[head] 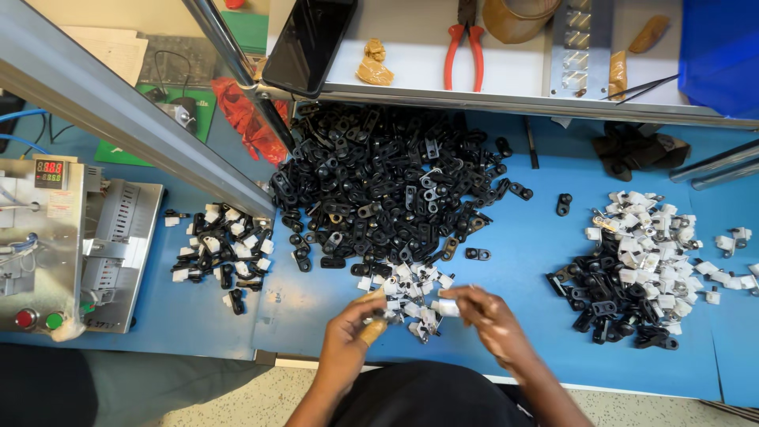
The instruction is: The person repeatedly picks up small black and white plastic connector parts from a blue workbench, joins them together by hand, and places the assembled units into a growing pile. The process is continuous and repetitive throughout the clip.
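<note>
Right hand: the right hand (492, 318) pinches a small white plastic clip (447, 307) between thumb and fingertips, closed firmly on it, just above the near edge of the blue work mat (522, 277).
Left hand: the left hand (353, 336) has thumb and fingers drawn together around a small dark piece (389, 316), mostly hidden; whether it is truly clamped cannot be told. A tan cot covers one fingertip.
Between the hands: the white clip and the dark piece sit nearly touching, tips facing each other over a small scatter of white clips (407, 289).
Step in hand: by the look of it, the two halves are being brought together for mating, white onto black.
Next move: it likely calls for lining up the two parts squarely and a firm press; a skewed fit could let the small clip slip.
Beyond: a large heap of black plastic brackets (387, 190) lies directly ahead.
Right side: a mixed pile of black-and-white pieces (640, 269) lies well apart.
Left side: a smaller mixed pile (221, 253) sits near a grey control box with red and green buttons (43, 237).
Shelf: red-handled pliers (462, 51) and a dark phone (308, 39) rest on the raised white shelf (411, 71).
</note>
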Tool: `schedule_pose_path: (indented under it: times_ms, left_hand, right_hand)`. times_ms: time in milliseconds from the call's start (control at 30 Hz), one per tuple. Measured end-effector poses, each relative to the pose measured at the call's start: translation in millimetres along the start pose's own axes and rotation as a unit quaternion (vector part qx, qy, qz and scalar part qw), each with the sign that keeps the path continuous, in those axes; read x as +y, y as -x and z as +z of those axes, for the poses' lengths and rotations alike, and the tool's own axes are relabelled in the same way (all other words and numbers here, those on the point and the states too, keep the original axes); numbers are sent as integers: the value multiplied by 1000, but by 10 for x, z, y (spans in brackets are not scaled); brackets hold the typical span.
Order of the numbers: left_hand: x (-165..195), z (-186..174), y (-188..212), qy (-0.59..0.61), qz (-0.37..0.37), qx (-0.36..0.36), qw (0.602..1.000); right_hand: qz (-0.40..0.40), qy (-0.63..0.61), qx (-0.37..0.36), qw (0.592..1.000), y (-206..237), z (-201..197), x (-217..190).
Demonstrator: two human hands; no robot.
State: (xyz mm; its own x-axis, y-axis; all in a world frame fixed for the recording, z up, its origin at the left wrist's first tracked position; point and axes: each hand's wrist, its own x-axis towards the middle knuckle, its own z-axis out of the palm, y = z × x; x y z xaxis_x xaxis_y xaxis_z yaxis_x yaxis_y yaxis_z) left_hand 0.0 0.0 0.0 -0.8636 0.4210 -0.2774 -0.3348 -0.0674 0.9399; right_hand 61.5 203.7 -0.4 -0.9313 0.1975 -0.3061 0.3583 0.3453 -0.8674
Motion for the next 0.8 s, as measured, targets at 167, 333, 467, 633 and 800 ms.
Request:
schedule_pose_path:
  times_ms: [167,333,467,633,800]
  left_hand:
    - [-26,-92,-4,56,-89,-61,993]
    - [90,-116,21,-17,-62,-317,946]
    - [160,-185,-81,-96,-23,-380,919]
    - [87,-102,-217,-9,-68,-173,982]
    - [168,-114,-252,151,-150,-113,971]
  right_hand:
    - [-31,-38,-285,957,236,-196,58]
    - [-17,-6,-283,959,252,-184,-61]
    - [103,33,-153,982,206,62,-245]
    - [70,-69,-12,995,151,185,-422]
    - [-76,-85,71,991,101,294,-533]
